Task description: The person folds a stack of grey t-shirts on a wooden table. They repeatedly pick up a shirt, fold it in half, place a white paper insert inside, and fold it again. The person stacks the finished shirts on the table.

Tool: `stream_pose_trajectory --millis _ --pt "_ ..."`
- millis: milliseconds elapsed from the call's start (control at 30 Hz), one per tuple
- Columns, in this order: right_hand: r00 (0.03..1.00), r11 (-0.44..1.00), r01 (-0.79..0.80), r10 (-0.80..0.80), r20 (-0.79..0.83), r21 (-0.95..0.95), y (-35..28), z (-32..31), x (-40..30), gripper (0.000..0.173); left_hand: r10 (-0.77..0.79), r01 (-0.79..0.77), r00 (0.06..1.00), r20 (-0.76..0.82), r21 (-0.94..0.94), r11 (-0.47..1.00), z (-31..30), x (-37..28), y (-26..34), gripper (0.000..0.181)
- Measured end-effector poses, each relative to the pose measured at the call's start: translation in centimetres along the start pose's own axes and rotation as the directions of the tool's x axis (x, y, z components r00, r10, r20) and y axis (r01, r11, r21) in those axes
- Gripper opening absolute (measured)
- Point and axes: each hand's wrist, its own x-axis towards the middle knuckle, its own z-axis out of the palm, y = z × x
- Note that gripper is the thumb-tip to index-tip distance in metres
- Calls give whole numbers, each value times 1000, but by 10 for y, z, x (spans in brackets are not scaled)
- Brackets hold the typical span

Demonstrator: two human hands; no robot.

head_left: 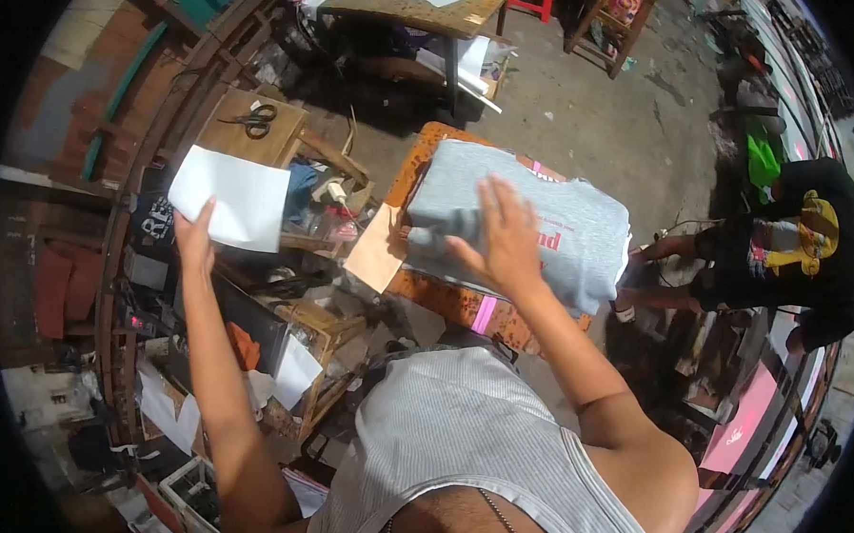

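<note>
My left hand (198, 231) grips the lower left edge of a white sheet of paper (247, 205), thumb on top. Part of a wooden surface lies beyond the sheet. My right hand (507, 238), slightly blurred, is spread over a folded grey T-shirt (459, 175) that bears red print; whether the palm touches the cloth I cannot tell. The shirt tops a stack on a small orange-brown stool or table (436, 297) with a worn surface. A peach-coloured sheet (376, 250) sticks out from the stack's left side.
Black-handled scissors (256, 121) rest on a wooden bench (222, 125). A wooden table (403, 5) stands farther off, with rolled paper beneath. At the right is a person in dark clothes (793, 239). A cluttered wooden box (331, 327) sits near my left arm.
</note>
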Motion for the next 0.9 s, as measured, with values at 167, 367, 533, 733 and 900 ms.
stream_pose_trajectory --millis 167,367,533,733,900 --pt "978 963 32 25 209 -266 64 36 -42 106 221 -104 959 -175 511 853 -61 90 -50 100" --pt "976 959 8 54 210 -283 55 23 -42 109 532 93 793 -297 922 375 31 50 -22 113" --pt "960 936 98 0 279 -338 64 30 -53 107 49 -92 995 83 973 212 45 26 -35 99" --pt "965 882 193 -91 246 -430 74 49 -58 117 176 -91 983 46 962 258 39 19 -31 88" --pt "941 932 158 -43 335 -325 54 32 -52 111 516 -379 855 52 742 553 -35 -81 31 44"
